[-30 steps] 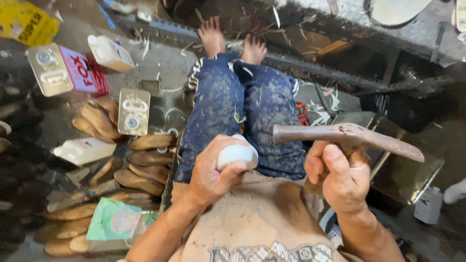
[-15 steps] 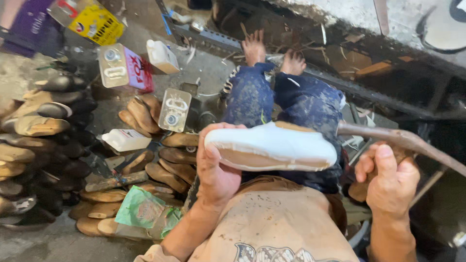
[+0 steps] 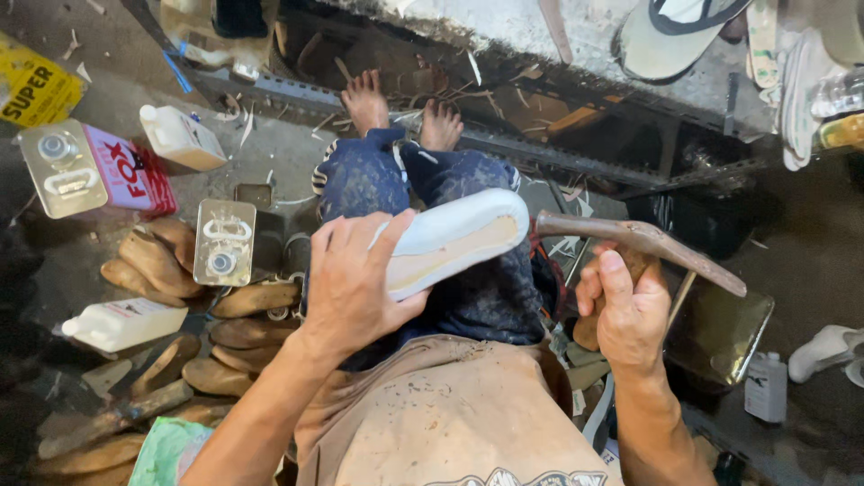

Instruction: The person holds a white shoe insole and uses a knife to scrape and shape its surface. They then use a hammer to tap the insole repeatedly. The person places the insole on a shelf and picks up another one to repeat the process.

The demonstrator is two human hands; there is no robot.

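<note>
My left hand (image 3: pixel 355 279) grips a white shoe sole (image 3: pixel 454 238) by its near end, holding it above my lap with its pale tan inner side facing me and its tip pointing right. My right hand (image 3: pixel 625 310) is closed on the handle of a rusty cobbler's hammer (image 3: pixel 643 243), whose long curved head lies just right of the sole's tip, close to it. I sit on the floor in blue patterned trousers (image 3: pixel 468 297), legs stretched out and bare feet (image 3: pixel 400 108) forward.
Several wooden shoe lasts (image 3: pixel 162 265) lie heaped on the floor at left, among metal glue tins (image 3: pixel 225 238), a red and white tin (image 3: pixel 94 171) and white plastic bottles (image 3: pixel 121 324). A metal rail (image 3: pixel 558 148) runs past my feet. A small white bottle (image 3: pixel 768 387) stands at right.
The left hand has turned the sole from flat, bottom up, to tilted with its tan inner side showing. The hammer has come in closer to the sole's tip.
</note>
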